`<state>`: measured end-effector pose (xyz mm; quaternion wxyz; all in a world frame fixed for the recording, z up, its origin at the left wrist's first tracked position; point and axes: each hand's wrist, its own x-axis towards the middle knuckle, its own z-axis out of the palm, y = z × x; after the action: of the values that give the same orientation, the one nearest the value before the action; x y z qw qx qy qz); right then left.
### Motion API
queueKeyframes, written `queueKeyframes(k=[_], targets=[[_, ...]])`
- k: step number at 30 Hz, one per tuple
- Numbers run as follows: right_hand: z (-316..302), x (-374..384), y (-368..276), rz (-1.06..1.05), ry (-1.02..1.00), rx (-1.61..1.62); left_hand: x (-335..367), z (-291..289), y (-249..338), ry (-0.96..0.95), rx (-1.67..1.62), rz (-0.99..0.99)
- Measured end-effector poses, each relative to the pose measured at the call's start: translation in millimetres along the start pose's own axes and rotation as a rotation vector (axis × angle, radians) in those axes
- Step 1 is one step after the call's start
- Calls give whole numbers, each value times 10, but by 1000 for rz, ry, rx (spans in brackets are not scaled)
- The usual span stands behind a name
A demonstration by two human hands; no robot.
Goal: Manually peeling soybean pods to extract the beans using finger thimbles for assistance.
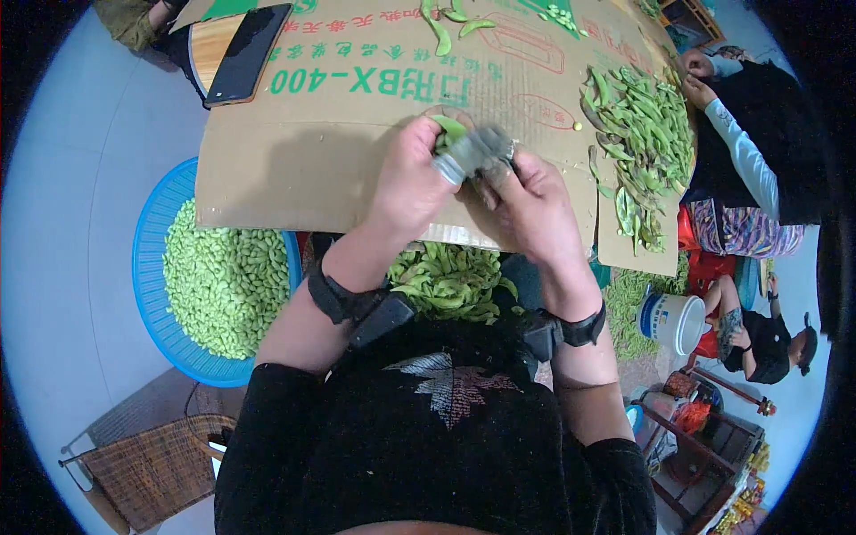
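Note:
Both of my hands meet over the near edge of a cardboard sheet [339,165]. My left hand [410,183] is closed, with a green bean pod [448,127] showing above its fingers. A pale, shiny band [448,168] sits by the left thumb tip. Between the hands is a grey, blurred thing [486,147], too smeared to name. My right hand [538,201] has its fingers curled and pressed together against this grey thing. Below the sheet's edge, close to my body, lies a heap of bean pods [450,281].
A blue basket [152,294] of shelled beans [223,290] stands at left. More pods [646,134] are piled on the cardboard's right, near another person's hands [698,78]. A dark phone [248,55] lies at the far left. A white bucket [682,321] and another seated person are at right.

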<state>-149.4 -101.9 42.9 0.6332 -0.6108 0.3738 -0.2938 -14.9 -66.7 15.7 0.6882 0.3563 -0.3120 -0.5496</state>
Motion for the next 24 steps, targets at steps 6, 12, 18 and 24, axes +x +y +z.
queueKeyframes(k=[6,12,18,24], targets=[[-90,144,-92,227,-81,445,4,8,23,89,-33,28],[-148,571,-300,139,-244,-50,34,-141,82,148,-255,33],[-643,1876,-161,-498,158,-1220,97,-172,67,70,-486,-59],[-362,1548,-212,-387,29,-1460,45,-128,113,57,-384,-109]])
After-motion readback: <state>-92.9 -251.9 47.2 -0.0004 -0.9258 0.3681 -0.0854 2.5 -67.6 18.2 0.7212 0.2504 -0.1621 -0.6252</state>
